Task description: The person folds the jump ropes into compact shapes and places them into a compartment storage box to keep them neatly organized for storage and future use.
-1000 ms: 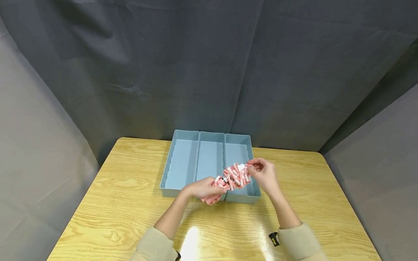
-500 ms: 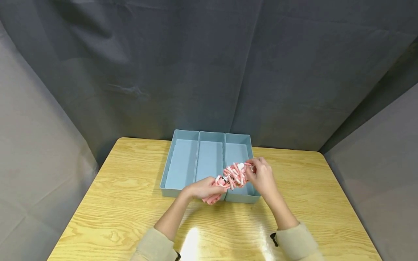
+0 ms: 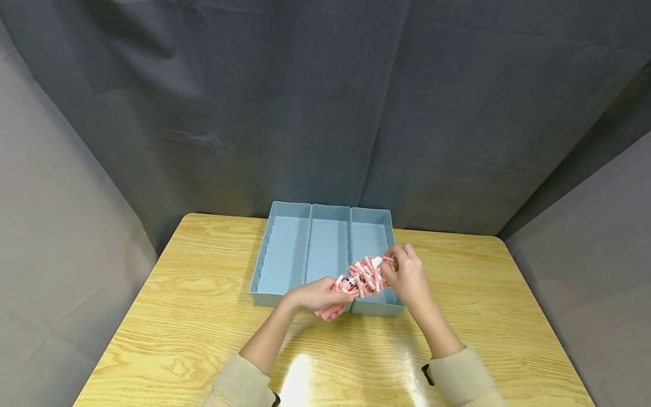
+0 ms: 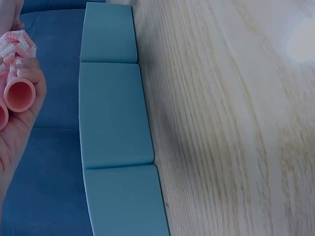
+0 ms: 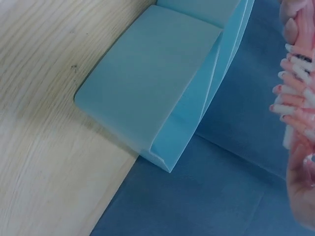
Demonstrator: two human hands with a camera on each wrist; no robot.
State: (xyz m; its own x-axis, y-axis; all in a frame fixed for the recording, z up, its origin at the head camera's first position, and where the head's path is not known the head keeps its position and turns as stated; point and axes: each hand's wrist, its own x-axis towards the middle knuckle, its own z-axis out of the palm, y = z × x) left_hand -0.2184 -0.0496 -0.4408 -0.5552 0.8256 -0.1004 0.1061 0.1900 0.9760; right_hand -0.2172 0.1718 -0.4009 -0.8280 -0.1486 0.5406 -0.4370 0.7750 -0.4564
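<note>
A beaded jump rope, pink and white, is bundled up over the front part of the tray. My left hand grips its pink handles, whose hollow round ends show side by side in the left wrist view. At the far end of the bundle, my right hand pinches a bit of the beaded cord between thumb and fingers. A white piece sits among the beads close to those fingertips. In the right wrist view the beaded strands lie packed between both hands.
Beneath the hands stands a light blue tray with three long compartments side by side. It rests on a wooden table. Dark grey cloth hangs behind the table, and paler cloth hangs at both sides.
My right hand has shifted slightly and its fingers have drawn closer over the cord's end. My left hand stays about where it was, gripping the handles.
</note>
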